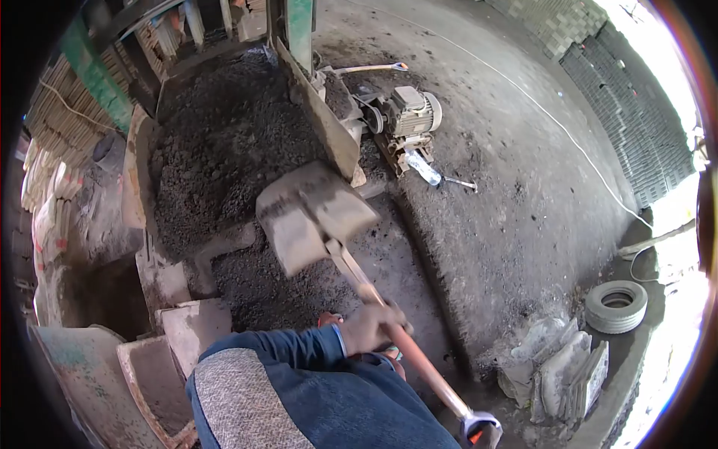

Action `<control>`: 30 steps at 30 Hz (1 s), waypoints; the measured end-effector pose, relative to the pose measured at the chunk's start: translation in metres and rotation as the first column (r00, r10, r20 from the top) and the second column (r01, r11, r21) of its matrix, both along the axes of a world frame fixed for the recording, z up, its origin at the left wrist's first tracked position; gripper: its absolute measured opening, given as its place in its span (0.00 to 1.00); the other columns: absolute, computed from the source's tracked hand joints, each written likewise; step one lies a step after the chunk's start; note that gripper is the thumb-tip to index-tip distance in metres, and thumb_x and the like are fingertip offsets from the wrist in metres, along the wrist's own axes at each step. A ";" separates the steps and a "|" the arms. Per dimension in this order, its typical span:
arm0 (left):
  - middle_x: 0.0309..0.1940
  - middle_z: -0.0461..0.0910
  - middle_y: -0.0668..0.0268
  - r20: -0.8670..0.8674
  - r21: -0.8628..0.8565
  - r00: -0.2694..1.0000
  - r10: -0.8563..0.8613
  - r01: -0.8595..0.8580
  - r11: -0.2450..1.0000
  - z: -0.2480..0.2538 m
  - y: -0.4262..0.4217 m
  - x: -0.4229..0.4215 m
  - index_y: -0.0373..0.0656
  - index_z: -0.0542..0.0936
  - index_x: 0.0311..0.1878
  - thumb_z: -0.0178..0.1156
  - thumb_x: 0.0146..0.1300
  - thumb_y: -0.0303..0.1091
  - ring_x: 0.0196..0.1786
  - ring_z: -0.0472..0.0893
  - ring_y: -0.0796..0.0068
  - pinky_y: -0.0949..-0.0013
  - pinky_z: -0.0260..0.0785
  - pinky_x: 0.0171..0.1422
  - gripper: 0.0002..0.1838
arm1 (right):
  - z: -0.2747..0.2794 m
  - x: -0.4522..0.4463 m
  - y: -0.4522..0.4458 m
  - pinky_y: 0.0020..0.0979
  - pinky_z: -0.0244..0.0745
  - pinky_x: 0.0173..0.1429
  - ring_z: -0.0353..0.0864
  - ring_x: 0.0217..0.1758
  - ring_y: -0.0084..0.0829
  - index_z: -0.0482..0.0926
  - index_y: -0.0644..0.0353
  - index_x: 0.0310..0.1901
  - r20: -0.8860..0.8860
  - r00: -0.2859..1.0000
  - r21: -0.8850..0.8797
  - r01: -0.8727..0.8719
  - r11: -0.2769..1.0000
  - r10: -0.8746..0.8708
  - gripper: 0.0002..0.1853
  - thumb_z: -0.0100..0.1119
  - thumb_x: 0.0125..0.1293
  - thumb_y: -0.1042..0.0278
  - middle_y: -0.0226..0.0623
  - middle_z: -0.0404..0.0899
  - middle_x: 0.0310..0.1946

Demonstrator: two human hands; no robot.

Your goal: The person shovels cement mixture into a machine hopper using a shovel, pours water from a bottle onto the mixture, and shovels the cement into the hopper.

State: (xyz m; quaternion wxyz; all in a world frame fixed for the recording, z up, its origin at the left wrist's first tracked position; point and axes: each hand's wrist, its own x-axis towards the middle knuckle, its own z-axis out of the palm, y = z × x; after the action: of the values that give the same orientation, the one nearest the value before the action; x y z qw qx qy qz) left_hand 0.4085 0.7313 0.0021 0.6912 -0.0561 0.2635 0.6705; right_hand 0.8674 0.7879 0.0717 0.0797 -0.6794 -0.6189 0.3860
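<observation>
A shovel (422, 358) slants from the lower right up to the middle of the head view. Its wide metal blade (310, 213) is blurred and lies over the near right edge of a bin of dark, crumbly material (224, 135). My left hand (370, 328), gloved, is wrapped round the shaft below the blade. At the D-shaped end handle, my right hand (488, 434) is closed, partly cut off by the lower edge. More dark material (262, 288) lies on the floor beneath the blade.
An electric motor (411, 112) stands right of the bin, beside a plastic bottle (424, 168). A tyre (615, 306) and stacked sacks or slabs (557, 367) are at the right. A dark pit (105, 295) and metal trays (157, 382) lie left. Block stacks (628, 112) stand far right.
</observation>
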 end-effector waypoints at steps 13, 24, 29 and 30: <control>0.19 0.68 0.64 -0.468 0.055 0.596 0.653 -0.717 0.695 0.050 0.033 -0.318 0.47 0.68 0.28 0.62 0.62 0.41 0.23 0.73 0.60 0.48 0.74 0.37 0.15 | 0.028 -0.274 0.006 0.31 0.74 0.34 0.78 0.29 0.25 0.79 0.61 0.36 -0.778 0.628 -0.073 -0.055 0.996 -0.023 0.04 0.62 0.61 0.72 0.30 0.78 0.28; 0.41 0.82 0.59 0.205 0.474 0.871 0.446 -0.487 0.733 0.106 0.080 -0.041 0.42 0.81 0.46 0.63 0.62 0.65 0.49 0.81 0.56 0.41 0.72 0.59 0.31 | 0.242 -0.087 0.250 0.35 0.78 0.43 0.81 0.35 0.32 0.81 0.64 0.39 -0.200 0.640 0.951 0.310 -0.011 0.742 0.08 0.62 0.63 0.69 0.39 0.79 0.32; 0.52 0.83 0.54 0.178 0.760 0.890 0.419 -0.395 0.516 0.095 0.102 -0.012 0.42 0.80 0.52 0.58 0.61 0.72 0.60 0.79 0.53 0.40 0.72 0.60 0.38 | 0.396 -0.139 0.294 0.33 0.75 0.32 0.80 0.29 0.31 0.78 0.57 0.41 0.085 0.357 0.809 0.520 -0.274 0.930 0.13 0.61 0.68 0.56 0.28 0.76 0.27; 0.53 0.82 0.53 0.144 0.791 0.881 0.452 -0.376 0.482 0.097 0.101 -0.013 0.42 0.79 0.53 0.56 0.62 0.73 0.60 0.79 0.53 0.41 0.72 0.61 0.39 | 0.423 -0.155 0.301 0.30 0.73 0.30 0.77 0.27 0.28 0.76 0.57 0.41 0.192 0.365 0.759 0.534 -0.374 0.911 0.11 0.62 0.68 0.59 0.26 0.73 0.27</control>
State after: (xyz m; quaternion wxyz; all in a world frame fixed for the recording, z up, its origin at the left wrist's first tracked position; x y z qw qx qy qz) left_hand 0.3959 0.8324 0.0992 0.4470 0.2263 -0.0586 0.8635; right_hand 0.7120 1.0887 0.4949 0.7173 0.2285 -0.6581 -0.0142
